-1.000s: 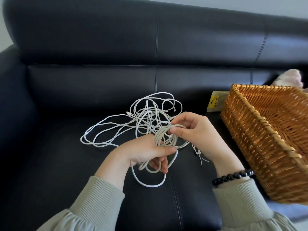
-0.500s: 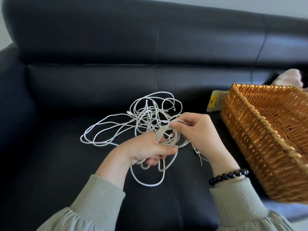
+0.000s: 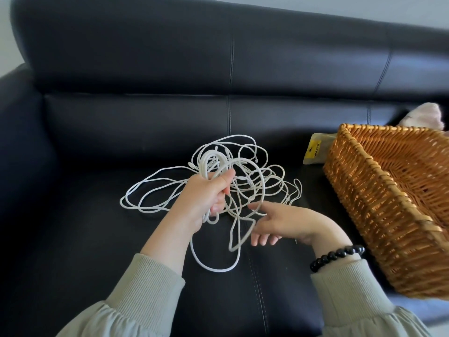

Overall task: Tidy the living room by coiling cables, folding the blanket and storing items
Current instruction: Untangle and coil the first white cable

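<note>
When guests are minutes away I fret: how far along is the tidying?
Nothing looks finished. In hand: the left hand grips a few loops of the white cable while the right hand, open, touches another loop. Left: most of the cable lies tangled on the sofa, and the yellow packet sits outside the basket, unstored.

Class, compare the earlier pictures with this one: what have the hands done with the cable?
The right hand let go of the coil and dropped back towards the person, index finger by a loose loop. The left hand still grips the coil, raised slightly. The basket and yellow packet are unmoved.
</note>
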Motion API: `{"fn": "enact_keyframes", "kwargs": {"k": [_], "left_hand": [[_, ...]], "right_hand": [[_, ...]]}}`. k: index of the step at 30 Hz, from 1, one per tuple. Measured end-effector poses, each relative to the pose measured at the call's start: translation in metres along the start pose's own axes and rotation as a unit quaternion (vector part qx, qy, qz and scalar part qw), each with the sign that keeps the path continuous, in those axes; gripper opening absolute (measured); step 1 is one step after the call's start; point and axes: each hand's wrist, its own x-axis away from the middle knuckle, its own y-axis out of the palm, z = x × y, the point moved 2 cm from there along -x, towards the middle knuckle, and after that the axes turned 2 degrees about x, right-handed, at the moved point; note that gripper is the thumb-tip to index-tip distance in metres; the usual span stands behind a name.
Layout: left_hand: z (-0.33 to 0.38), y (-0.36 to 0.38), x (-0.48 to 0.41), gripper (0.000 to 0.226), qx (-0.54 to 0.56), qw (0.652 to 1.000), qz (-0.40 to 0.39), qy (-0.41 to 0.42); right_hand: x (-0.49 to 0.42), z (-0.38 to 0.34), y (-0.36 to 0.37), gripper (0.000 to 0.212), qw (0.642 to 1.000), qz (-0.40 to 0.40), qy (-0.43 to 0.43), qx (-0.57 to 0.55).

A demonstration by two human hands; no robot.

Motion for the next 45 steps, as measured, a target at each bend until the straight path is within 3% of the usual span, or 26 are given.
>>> {"fn": "enact_keyframes", "kwargs": {"k": [4, 7, 10, 14, 17, 21, 23, 26, 27, 29, 33, 36, 37, 40, 45], "left_hand": [[0.004, 0.0, 0.001, 0.042, 0.04, 0.999, 0.019, 0.028], [0.006, 0.0, 0.002, 0.043, 0.058, 0.996, 0.047, 0.041], [0.007, -0.002, 0.002, 0.044, 0.068, 0.994, 0.065, 0.048], [0.006, -0.003, 0.001, 0.044, 0.067, 0.994, 0.072, 0.04], [0.005, -0.005, 0.001, 0.042, 0.072, 0.994, 0.081, 0.033], [0.006, -0.009, 0.0, 0.043, 0.092, 0.993, 0.072, 0.027], [0.007, -0.009, 0.001, 0.043, 0.115, 0.992, 0.048, 0.021], [0.007, -0.009, 0.001, 0.044, 0.144, 0.989, 0.03, 0.016], [0.007, -0.009, 0.001, 0.045, 0.153, 0.988, 0.029, 0.017], [0.007, -0.01, 0.0, 0.05, 0.174, 0.984, 0.027, 0.022], [0.009, -0.008, 0.002, 0.047, 0.244, 0.969, 0.012, 0.032], [0.012, -0.013, 0.001, 0.047, 0.283, 0.958, 0.013, 0.037], [0.012, -0.017, 0.001, 0.047, 0.276, 0.96, 0.028, 0.033], [0.008, -0.022, -0.004, 0.043, 0.179, 0.98, 0.088, 0.015], [0.0, -0.012, -0.008, 0.041, 0.082, 0.988, 0.133, 0.004]], "right_hand": [[-0.007, -0.003, -0.002, 0.022, 0.98, 0.055, -0.013, -0.192], [-0.009, 0.0, -0.009, 0.018, 0.951, 0.144, -0.031, -0.273], [-0.009, 0.001, -0.011, 0.013, 0.94, 0.239, -0.056, -0.239], [-0.003, -0.005, -0.014, 0.024, 0.904, 0.361, -0.1, -0.208], [0.003, -0.009, -0.017, 0.031, 0.877, 0.449, -0.131, -0.104], [0.003, -0.007, -0.017, 0.007, 0.851, 0.515, -0.088, 0.051], [0.005, -0.005, -0.019, 0.018, 0.805, 0.581, -0.093, 0.077], [0.012, -0.009, -0.023, 0.016, 0.74, 0.66, -0.118, 0.054], [0.013, -0.008, -0.025, 0.014, 0.742, 0.661, -0.102, 0.054], [0.008, -0.003, -0.025, 0.013, 0.784, 0.613, -0.017, 0.09], [-0.016, 0.015, -0.021, 0.016, 0.872, 0.451, 0.161, 0.099], [-0.028, 0.025, -0.022, 0.017, 0.921, 0.361, 0.142, -0.019], [-0.026, 0.023, -0.024, 0.016, 0.916, 0.382, 0.092, -0.079], [-0.009, 0.007, -0.035, 0.019, 0.839, 0.517, -0.065, -0.157], [-0.005, -0.027, -0.043, 0.025, 0.794, 0.575, -0.191, -0.053]]}}
